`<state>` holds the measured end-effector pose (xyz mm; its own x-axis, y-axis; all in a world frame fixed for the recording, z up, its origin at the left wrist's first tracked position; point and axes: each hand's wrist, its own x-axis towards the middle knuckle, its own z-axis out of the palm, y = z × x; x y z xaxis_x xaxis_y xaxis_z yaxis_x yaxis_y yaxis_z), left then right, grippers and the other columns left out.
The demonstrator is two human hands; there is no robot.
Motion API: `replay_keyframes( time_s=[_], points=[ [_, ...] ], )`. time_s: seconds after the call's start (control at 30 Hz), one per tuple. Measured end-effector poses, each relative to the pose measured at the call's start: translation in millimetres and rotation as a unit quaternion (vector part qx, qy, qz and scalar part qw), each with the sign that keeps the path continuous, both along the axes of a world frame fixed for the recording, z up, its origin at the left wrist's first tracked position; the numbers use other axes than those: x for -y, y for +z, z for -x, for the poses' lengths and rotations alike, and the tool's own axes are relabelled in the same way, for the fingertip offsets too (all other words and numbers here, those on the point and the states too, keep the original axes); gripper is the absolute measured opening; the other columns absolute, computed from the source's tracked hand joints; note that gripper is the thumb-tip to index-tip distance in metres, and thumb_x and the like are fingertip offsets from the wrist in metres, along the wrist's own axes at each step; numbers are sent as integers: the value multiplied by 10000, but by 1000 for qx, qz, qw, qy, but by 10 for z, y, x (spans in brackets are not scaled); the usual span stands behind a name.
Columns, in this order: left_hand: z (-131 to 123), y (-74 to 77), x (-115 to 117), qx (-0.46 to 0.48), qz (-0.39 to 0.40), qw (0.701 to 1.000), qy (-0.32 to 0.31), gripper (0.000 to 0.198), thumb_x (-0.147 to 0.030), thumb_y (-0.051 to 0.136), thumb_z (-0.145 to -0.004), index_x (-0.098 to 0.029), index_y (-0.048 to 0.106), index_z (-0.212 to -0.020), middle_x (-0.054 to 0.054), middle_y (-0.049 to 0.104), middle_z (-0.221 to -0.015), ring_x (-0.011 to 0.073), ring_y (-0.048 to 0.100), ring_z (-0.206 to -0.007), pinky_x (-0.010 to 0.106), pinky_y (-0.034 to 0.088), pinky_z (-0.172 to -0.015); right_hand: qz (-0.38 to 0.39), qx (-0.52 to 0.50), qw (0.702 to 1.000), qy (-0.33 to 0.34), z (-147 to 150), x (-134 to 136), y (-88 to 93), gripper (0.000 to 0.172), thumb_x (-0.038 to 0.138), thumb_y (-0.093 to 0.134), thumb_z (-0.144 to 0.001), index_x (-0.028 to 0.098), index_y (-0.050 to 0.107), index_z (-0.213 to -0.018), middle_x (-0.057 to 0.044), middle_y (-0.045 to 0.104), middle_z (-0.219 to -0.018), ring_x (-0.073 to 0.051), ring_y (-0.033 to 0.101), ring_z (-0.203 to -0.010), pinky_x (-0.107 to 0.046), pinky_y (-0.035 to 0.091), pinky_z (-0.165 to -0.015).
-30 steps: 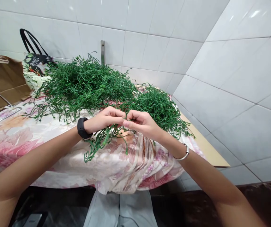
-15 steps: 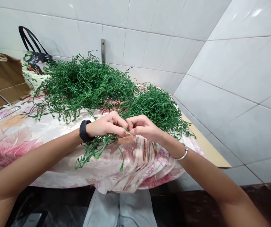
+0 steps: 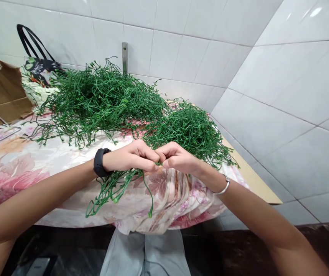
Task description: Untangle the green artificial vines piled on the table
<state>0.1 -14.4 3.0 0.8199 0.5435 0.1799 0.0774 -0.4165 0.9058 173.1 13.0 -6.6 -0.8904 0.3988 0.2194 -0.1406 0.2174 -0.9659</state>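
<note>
My left hand (image 3: 132, 156), with a black band at its wrist, is closed round a small bunch of thin green stems (image 3: 121, 184) with bud-like tips. The loose ends of the bunch hang down and to the left over the cloth. My right hand (image 3: 180, 158), wearing a silvery bangle, meets it fingertip to fingertip and pinches at the gathered end of the same stems. The fingers hide most of that end. Just behind the hands lies a heap of similar green stems (image 3: 187, 130), with a larger heap (image 3: 101, 99) to its left.
A floral cloth (image 3: 17, 165) covers the table, its front edge bunched up. Brown cardboard (image 3: 3, 92) and a metal wire frame (image 3: 0, 138) stand at the left, near a floral bag (image 3: 39, 71) with black handles. Tiled walls (image 3: 282, 103) bound the back and right.
Both hands have shifted slightly down, still together at the bunch. The hanging stem tips sit a little lower. The view has tilted a little.
</note>
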Motion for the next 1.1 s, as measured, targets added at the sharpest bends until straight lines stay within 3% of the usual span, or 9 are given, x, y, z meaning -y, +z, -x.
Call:
replay_keyframes(
  time_s=[0.37, 0.53, 0.6, 0.7, 0.77, 0.83, 0.93, 1.0, 1.1],
  points=[
    [1, 12, 52, -4, -43, 999, -4, 408, -151, 507, -725, -158, 207, -449, -49, 155, -489, 47, 137, -445, 261, 143, -436, 34, -4, 999, 17, -3, 12, -52, 231, 113, 523, -589, 142, 354, -435, 64, 262, -451, -32, 222, -440, -223, 125, -442],
    [97, 135, 120, 147, 20, 988, 47, 424, -161, 550, -687, -154, 215, -426, -49, 191, -442, 48, 194, -419, 248, 184, -433, 58, -148, 985, 63, 21, 129, 85, 265, 191, 503, -600, 154, 326, -407, 35, 287, -428, -75, 298, -480, -255, 249, -514],
    [133, 212, 141, 223, 5, 971, 85, 412, -210, 556, -700, -150, 274, -406, -46, 224, -408, 53, 258, -394, 242, 226, -431, 20, -169, 985, 23, -8, 167, 203, 258, 226, 516, -629, 164, 354, -437, 31, 305, -441, -90, 321, -503, -270, 267, -534],
    [166, 296, 115, 269, -28, 945, 186, 340, -272, 526, -737, -156, 405, -441, -35, 307, -412, 69, 355, -410, 237, 286, -447, -80, -155, 975, -137, -96, 135, 342, 218, 224, 480, -728, 181, 419, -523, 30, 350, -495, -94, 349, -526, -269, 276, -540],
    [189, 310, 47, 244, -35, 931, 269, 331, -347, 479, -774, -160, 463, -502, -19, 371, -468, 77, 388, -450, 233, 311, -463, -201, -100, 936, -270, -155, 52, 370, 195, 215, 463, -782, 184, 474, -590, 22, 411, -562, -94, 383, -564, -270, 297, -569],
    [220, 294, -48, 209, -49, 922, 323, 345, -398, 415, -801, -154, 510, -576, 4, 431, -549, 85, 413, -503, 224, 316, -470, -345, -25, 865, -363, -192, -50, 344, 165, 230, 480, -796, 183, 525, -645, 7, 473, -637, -104, 422, -635, -280, 325, -638],
    [261, 238, -188, 191, -97, 911, 352, 245, -298, 414, -784, -138, 545, -653, 19, 484, -652, 82, 421, -558, 204, 301, -473, -489, 68, 775, -395, -200, -173, 261, 122, 248, 507, -788, 189, 580, -710, -15, 542, -743, -133, 463, -753, -313, 333, -747],
    [268, 196, -249, 189, -114, 907, 359, 188, -220, 407, -767, -131, 558, -701, 22, 512, -729, 81, 441, -598, 196, 330, -508, -522, 102, 753, -387, -185, -207, 214, 92, 237, 517, -780, 198, 600, -775, -25, 569, -832, -152, 483, -831, -334, 329, -794],
    [246, 137, -279, 179, -116, 918, 333, 165, -215, 428, -782, -138, 570, -819, 21, 532, -849, 83, 480, -672, 193, 382, -581, -526, 93, 750, -391, -159, -195, 191, 106, 232, 490, -800, 202, 591, -813, -30, 579, -894, -164, 498, -888, -350, 332, -833]
  ],
)
